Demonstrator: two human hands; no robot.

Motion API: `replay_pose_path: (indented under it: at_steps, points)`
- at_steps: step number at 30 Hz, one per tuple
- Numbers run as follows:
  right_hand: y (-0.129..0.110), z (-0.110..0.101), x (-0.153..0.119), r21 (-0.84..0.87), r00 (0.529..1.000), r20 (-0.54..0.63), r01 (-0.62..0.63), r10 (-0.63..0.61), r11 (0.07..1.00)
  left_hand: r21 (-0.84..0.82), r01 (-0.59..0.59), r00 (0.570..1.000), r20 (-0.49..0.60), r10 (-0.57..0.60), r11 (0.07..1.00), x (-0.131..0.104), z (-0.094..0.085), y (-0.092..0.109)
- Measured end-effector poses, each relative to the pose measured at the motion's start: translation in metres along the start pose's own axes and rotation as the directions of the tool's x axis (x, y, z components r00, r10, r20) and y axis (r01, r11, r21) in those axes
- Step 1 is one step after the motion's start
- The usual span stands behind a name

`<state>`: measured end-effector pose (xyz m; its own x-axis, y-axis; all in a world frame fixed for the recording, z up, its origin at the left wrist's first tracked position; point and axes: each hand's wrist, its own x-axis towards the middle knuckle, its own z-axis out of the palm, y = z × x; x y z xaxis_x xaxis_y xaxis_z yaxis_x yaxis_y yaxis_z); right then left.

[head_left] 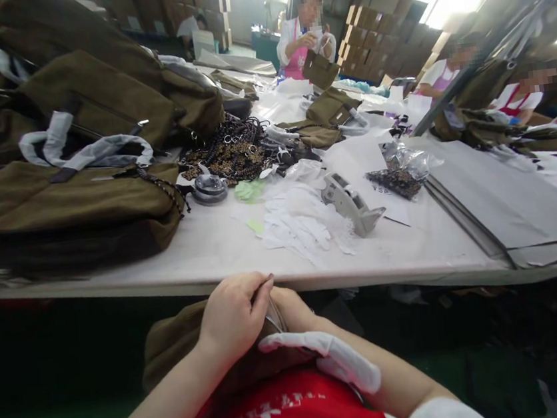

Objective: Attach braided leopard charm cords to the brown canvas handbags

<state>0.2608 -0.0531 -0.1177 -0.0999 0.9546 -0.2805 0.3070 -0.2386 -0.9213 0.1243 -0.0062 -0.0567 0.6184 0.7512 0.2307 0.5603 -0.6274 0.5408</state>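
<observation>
Olive bag held just short of a white table
Nearest, a red apron is cut off below the grip; a white-wrapped handle crosses the right forearm; the bag sits under the grip, its lower part hidden by the forearms; the left hand presses thumb and fingers together on the bag's edge; the right hand curls beside it, fingertips hidden, so I cannot tell whether they pinch; just beyond the grip runs the table's near edge, then a bare strip before heaped white pieces; ahead to the right sits a tape dispenser; stacked bags crowd the left, running out of view; farther off, a blurred co-worker holds another bag.
</observation>
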Motion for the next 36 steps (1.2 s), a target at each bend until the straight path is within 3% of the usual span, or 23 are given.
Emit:
replay_pose_path:
  at_steps: [2,3,5,7,9,12,15,19,23,26,31,34,36]
  points:
    - [0.012,-0.035,-0.019,-0.198,0.963,-0.246,0.057,-0.106,0.979,-0.031,0.022,0.998,0.056,-0.02,0.999,0.013,0.009,-0.002]
    - [0.018,-0.053,-0.029,-0.33,0.903,-0.392,0.042,-0.177,0.943,-0.054,0.031,0.997,0.07,-0.027,0.998,0.017,0.011,-0.004]
    - [0.033,-0.088,-0.045,-0.51,0.753,-0.602,-0.106,-0.267,0.853,-0.118,0.059,0.996,0.08,-0.05,0.991,0.022,0.013,-0.009]
    - [0.046,-0.115,-0.052,-0.578,0.683,-0.681,-0.279,-0.265,0.767,-0.193,0.089,0.994,0.085,-0.074,0.977,0.026,0.014,-0.015]
    - [0.057,-0.131,-0.052,-0.633,0.692,-0.681,-0.391,-0.241,0.668,-0.255,0.107,0.992,0.085,-0.089,0.961,0.028,0.016,-0.02]
    - [0.061,-0.138,-0.045,-0.71,0.749,-0.631,-0.454,-0.201,0.539,-0.294,0.111,0.993,0.079,-0.092,0.949,0.028,0.017,-0.023]
    - [0.056,-0.14,-0.049,-0.73,0.787,-0.599,-0.461,-0.149,0.504,-0.296,0.107,0.994,0.062,-0.093,0.949,0.024,0.014,-0.022]
    - [0.051,-0.156,-0.082,-0.52,0.781,-0.622,-0.466,0.058,0.716,-0.295,0.101,0.995,0.044,-0.092,0.95,0.017,0.007,-0.024]
    - [0.054,-0.177,-0.122,-0.119,0.71,-0.654,-0.437,0.261,0.891,-0.316,0.085,0.996,0.048,-0.074,0.945,0.01,0.002,-0.026]
    - [0.057,-0.185,-0.139,0.026,0.643,-0.721,-0.346,0.257,0.938,-0.318,0.069,0.997,0.044,-0.057,0.946,0.006,0.0,-0.026]
    - [0.049,-0.192,-0.164,-0.028,0.578,-0.799,-0.315,0.168,0.949,-0.284,0.024,1.0,0.022,-0.018,0.959,-0.003,0.001,-0.026]
    - [0.03,-0.186,-0.171,-0.074,0.605,-0.796,-0.099,0.001,0.992,-0.244,-0.098,0.995,-0.03,0.094,0.965,-0.009,-0.001,-0.021]
    - [0.008,-0.17,-0.16,-0.155,0.706,-0.705,-0.052,-0.074,0.986,-0.179,-0.208,0.978,-0.052,0.202,0.962,-0.013,-0.002,-0.013]
